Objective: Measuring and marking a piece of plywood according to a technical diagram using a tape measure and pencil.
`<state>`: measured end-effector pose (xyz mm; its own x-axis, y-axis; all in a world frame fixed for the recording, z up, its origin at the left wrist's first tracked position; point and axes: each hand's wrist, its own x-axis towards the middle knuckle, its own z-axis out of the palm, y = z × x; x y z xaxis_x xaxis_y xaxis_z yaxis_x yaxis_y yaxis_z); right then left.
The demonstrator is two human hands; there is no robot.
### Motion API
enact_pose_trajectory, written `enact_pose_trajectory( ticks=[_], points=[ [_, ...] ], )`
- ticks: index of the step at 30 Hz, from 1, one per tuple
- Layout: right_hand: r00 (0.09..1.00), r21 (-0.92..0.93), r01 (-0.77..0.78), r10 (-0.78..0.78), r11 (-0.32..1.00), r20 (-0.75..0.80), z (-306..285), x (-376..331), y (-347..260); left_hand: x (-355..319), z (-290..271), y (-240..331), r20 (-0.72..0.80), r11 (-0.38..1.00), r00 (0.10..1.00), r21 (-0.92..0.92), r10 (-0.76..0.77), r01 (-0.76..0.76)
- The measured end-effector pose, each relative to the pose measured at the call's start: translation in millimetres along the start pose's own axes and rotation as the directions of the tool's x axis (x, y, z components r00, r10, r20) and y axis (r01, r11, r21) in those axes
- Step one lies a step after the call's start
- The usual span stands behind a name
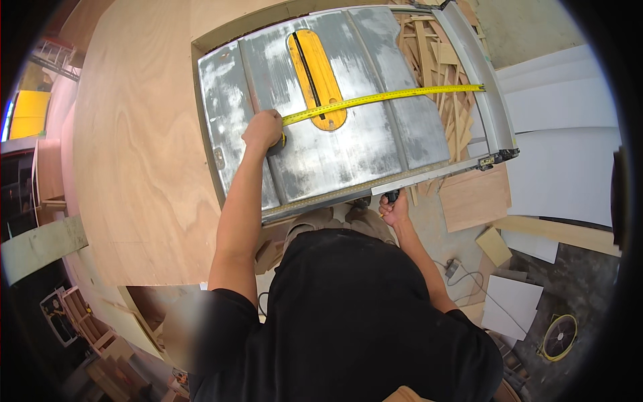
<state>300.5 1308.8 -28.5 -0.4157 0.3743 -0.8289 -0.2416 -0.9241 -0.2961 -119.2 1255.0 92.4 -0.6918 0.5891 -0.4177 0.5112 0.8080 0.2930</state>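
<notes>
My left hand (263, 128) is closed around the case of a tape measure (375, 100), above the left part of a grey metal table saw top (321, 161). Its yellow blade runs out to the right, over the yellow throat plate (316, 77) with its dark slot, and its end meets the long metal fence (487, 80) on the right. At the saw's front rail (402, 179), my right hand (395, 210) grips a black knob (392, 196). A small orange tip sticks out by its fingers; what it belongs to is hidden.
A broad plywood surface (134, 167) adjoins the saw on the left. Wood offcuts (429, 50) lie below the gap before the fence. White panels (556, 154) and a plywood piece (475, 197) are at right. A cable (469, 278) and a round yellow-rimmed fan (560, 336) sit lower right.
</notes>
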Motion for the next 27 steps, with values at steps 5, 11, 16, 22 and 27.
enact_pose_trajectory(
  ticks=[5, 11, 16, 22, 27],
  points=[
    [1.000, -0.010, 0.007, -0.007, 1.000, 0.004, -2.4, 1.0, -0.2, -1.9, -0.1, 5.5, -0.021, 1.000, 0.999, 0.009, -0.026, 0.026],
    [1.000, -0.009, 0.015, -0.015, 1.000, 0.020, -1.6, 1.8, 0.0, 1.5, -1.1, 3.4, 0.017, 1.000, 1.000, 0.000, -0.026, 0.026],
    [1.000, -0.010, 0.013, -0.013, 1.000, 0.019, 0.2, 1.0, -0.6, 1.4, -1.3, 4.4, 0.011, 0.999, 0.999, 0.008, -0.042, 0.042],
    [1.000, -0.005, 0.006, -0.006, 1.000, 0.016, -3.3, -1.8, 0.0, -2.5, 0.0, 5.0, 0.010, 0.999, 0.999, 0.011, -0.034, 0.034],
    [1.000, -0.019, 0.012, -0.011, 1.000, 0.011, -8.0, -2.0, 2.1, -6.9, 2.6, 4.1, 0.000, 0.999, 0.999, 0.010, -0.044, 0.044]
  ],
)
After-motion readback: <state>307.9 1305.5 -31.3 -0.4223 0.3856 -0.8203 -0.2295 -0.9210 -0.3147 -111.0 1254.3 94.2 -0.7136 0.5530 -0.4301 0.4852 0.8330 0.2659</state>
